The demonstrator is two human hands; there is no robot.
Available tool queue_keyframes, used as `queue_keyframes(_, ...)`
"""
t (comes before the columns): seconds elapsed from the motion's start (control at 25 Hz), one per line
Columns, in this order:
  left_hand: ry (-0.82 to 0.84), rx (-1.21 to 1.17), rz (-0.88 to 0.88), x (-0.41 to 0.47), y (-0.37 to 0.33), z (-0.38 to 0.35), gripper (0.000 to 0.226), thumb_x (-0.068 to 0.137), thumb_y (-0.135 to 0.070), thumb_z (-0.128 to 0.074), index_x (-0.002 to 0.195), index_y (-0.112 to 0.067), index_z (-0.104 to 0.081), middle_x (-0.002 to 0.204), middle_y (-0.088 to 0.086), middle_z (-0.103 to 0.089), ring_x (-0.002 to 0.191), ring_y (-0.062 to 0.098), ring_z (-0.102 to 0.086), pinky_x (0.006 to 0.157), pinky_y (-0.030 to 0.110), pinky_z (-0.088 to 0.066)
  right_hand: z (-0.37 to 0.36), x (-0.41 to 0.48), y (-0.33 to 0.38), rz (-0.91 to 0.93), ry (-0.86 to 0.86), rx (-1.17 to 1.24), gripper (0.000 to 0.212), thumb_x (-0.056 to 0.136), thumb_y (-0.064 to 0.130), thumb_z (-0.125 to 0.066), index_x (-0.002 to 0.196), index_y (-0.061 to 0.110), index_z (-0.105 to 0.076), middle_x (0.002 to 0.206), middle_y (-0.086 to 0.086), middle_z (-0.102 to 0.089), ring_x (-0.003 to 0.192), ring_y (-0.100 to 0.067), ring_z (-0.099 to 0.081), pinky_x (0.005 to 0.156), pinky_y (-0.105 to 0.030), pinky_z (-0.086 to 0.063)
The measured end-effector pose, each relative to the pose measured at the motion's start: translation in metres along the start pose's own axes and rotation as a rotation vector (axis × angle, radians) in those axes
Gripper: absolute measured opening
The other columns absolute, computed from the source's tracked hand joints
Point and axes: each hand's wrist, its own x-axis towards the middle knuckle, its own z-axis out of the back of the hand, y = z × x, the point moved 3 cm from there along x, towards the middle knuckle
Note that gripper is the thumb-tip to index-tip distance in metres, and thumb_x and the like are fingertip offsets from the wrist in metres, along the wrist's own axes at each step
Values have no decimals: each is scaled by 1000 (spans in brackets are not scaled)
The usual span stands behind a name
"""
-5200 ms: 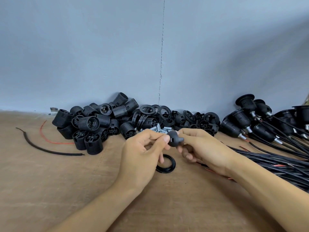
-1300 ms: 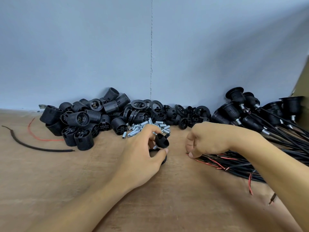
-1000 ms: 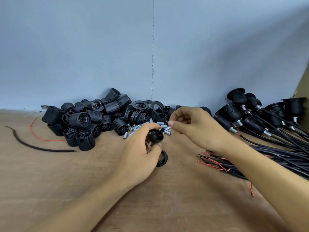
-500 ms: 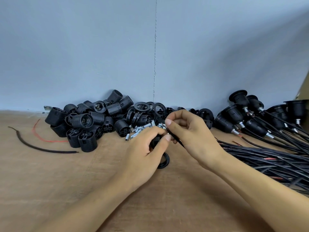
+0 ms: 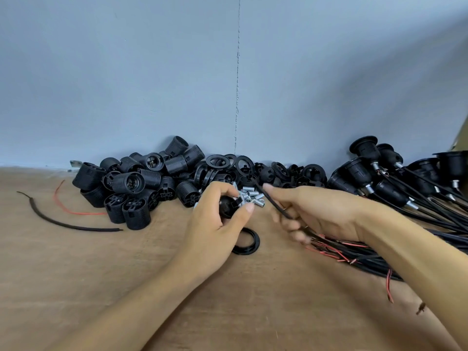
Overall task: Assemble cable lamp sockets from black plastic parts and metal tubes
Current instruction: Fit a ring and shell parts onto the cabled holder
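**Cable end lined up for the cap**

Head view, notes from the bench. My left hand (image 5: pixel 217 219) is curled around a small rounded black plastic socket cap (image 5: pixel 229 205), thumb and fingertips pinching it just above the wooden tabletop (image 5: pixel 101 287). I hold it raised, probably so its hole faces the other hand. My right hand (image 5: pixel 311 214) pinches a thin black cable (image 5: pixel 274 205) between thumb and forefinger, its free end pointing up and toward the cap, near it but not touching. The hand is blurred, so the grip on the lower fingers I cannot tell. My guess is that threading the cable through the cap comes next.

A flat black plastic ring (image 5: pixel 247 241) lies on the tabletop just below my left hand, partly hidden by it, likely kept close for this same socket.

Along the back edge, against the blue wall: a heap of ribbed black socket bodies (image 5: pixel 131 188) toward the left, loose rings and caps in the middle, and a small cluster of short silver metal tubes (image 5: pixel 250 196) right behind my fingers. Toward the right edge lies a bundle of black cables with red wire ends (image 5: pixel 354 252), and behind it finished sockets on cables (image 5: pixel 374 173). A stray black cable scrap (image 5: pixel 63 222) and red wire (image 5: pixel 76 211) lie near the left edge, well clear. The tubes crowd the spot where the two hands meet.
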Motion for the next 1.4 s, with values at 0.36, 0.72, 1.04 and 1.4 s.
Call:
queue_keyframes(0.36,66,-82,245,3,15,1,37,77,-10,-76,100,-32,-56,103,3,-69,99,21,-63,84,32,-49,-7,2,0,233,201,11,25,103,16,-52,103,4,-73,66,3,-40,50,-7,-26,46,-20,-19)
queue_keyframes(0.72,102,-292,195,7,21,0,42,87,0,-70,93,-40,-58,88,-13,-68,65,1,-56,59,16,-44,-10,-1,3,238,264,5,26,102,16,-52,105,-5,-67,59,0,-46,39,-6,-29,36,-16,-25)
queue_keyframes(1.04,110,-304,144,7,20,-1,32,89,0,-73,94,-29,-61,90,-10,-70,69,-2,-57,59,11,-44,-10,-6,6,264,305,34,28,101,17,-51,108,-7,-66,58,1,-43,38,-6,-32,37,-17,-28)
queue_keyframes(1.4,65,-27,5,1,9,-2,36,92,-8,-69,98,-41,-56,87,-7,-67,77,26,-59,67,35,-45,-16,-4,6,247,200,40,27,102,16,-51,105,-4,-69,57,0,-43,38,-7,-30,37,-18,-25)
